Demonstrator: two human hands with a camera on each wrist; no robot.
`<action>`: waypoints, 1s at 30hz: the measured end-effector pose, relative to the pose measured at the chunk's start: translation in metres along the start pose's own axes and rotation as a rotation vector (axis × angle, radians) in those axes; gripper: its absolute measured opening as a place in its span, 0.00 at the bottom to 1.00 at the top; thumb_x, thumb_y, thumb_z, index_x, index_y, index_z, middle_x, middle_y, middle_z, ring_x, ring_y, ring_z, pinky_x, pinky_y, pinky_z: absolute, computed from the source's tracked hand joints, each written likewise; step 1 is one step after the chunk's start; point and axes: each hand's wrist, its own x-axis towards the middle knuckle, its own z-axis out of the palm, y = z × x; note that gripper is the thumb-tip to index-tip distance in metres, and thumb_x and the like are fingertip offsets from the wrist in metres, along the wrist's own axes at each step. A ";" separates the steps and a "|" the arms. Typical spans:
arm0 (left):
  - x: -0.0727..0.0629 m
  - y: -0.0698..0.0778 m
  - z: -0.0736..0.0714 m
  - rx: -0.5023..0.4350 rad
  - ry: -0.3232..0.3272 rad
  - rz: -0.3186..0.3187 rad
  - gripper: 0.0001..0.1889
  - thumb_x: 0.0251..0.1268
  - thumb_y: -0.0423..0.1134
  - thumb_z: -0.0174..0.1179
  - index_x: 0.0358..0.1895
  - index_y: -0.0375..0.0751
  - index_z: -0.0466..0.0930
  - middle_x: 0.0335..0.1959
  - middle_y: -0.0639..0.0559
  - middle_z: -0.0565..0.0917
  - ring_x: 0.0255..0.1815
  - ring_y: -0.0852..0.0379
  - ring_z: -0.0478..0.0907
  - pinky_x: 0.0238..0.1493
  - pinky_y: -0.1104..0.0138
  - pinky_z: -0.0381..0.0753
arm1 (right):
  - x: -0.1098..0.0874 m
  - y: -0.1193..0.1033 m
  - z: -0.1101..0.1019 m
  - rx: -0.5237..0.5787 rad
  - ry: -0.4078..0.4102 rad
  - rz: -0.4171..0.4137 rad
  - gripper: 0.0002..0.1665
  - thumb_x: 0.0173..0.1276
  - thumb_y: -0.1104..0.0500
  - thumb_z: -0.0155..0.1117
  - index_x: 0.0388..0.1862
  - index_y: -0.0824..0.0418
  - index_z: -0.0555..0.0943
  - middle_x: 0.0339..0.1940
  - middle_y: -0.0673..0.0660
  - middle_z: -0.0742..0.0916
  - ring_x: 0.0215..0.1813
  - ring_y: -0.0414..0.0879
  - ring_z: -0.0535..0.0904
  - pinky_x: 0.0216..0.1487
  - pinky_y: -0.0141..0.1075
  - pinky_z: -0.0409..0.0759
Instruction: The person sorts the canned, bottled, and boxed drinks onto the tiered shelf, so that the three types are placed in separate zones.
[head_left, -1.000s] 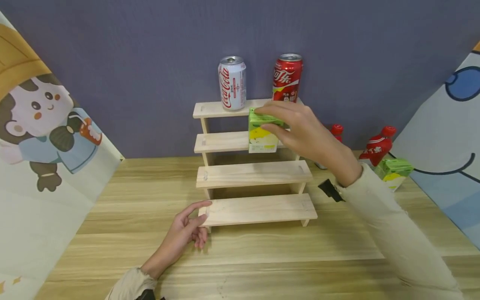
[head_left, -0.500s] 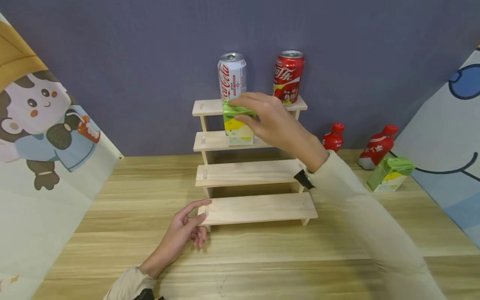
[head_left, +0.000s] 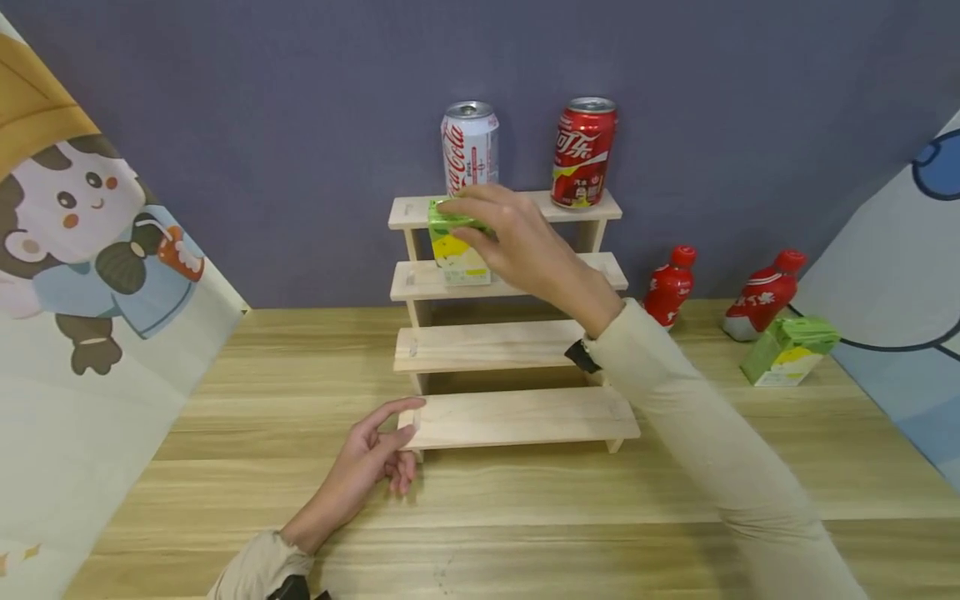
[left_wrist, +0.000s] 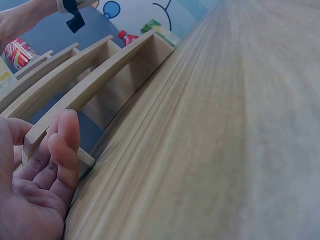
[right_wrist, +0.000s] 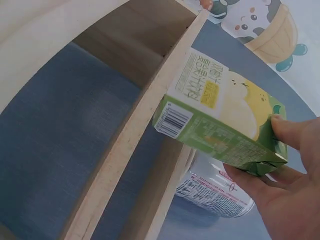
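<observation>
My right hand (head_left: 513, 237) pinches a green and yellow juice carton (head_left: 459, 254) by its top, thumb and fingers on opposite sides. The carton is upright, its base right at the left part of the second-highest board of a wooden step shelf (head_left: 517, 417). In the right wrist view, the fruit picture on the juice carton (right_wrist: 240, 100) shows, with its base at the board's edge. My left hand (head_left: 367, 454) grips the left end of the lowest board; in the left wrist view, the left hand's fingers (left_wrist: 65, 142) curl about that board's corner.
On the top board stand a white cola can (head_left: 471, 150) and a red cola can (head_left: 583, 154). Right of the shelf are two red bottles (head_left: 670, 287) (head_left: 765, 296) and another juice carton (head_left: 787, 354). A dark wall (head_left: 300, 167) rises behind.
My right hand has carried the juice carton left and slightly down, from mid-shelf to the left part of the second-highest board. My left hand has stayed on the lowest board.
</observation>
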 end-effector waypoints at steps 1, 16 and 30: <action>0.000 0.000 0.000 -0.002 -0.001 -0.001 0.23 0.80 0.38 0.49 0.73 0.39 0.63 0.18 0.44 0.83 0.15 0.56 0.78 0.12 0.67 0.76 | 0.001 0.001 0.000 0.012 -0.001 0.007 0.18 0.72 0.62 0.64 0.59 0.64 0.82 0.59 0.60 0.84 0.61 0.50 0.79 0.64 0.36 0.76; 0.000 0.000 0.002 -0.013 -0.004 0.010 0.24 0.80 0.37 0.49 0.73 0.37 0.62 0.17 0.44 0.82 0.14 0.55 0.78 0.11 0.66 0.75 | 0.007 0.017 0.008 0.148 -0.009 0.141 0.20 0.75 0.60 0.61 0.63 0.61 0.79 0.63 0.54 0.82 0.67 0.43 0.73 0.70 0.31 0.67; -0.002 0.002 0.004 -0.012 0.023 -0.033 0.24 0.79 0.40 0.51 0.73 0.38 0.63 0.17 0.46 0.83 0.14 0.56 0.78 0.13 0.69 0.76 | 0.001 0.021 0.008 0.138 0.007 0.122 0.20 0.75 0.60 0.60 0.64 0.58 0.79 0.65 0.55 0.80 0.68 0.44 0.71 0.70 0.33 0.67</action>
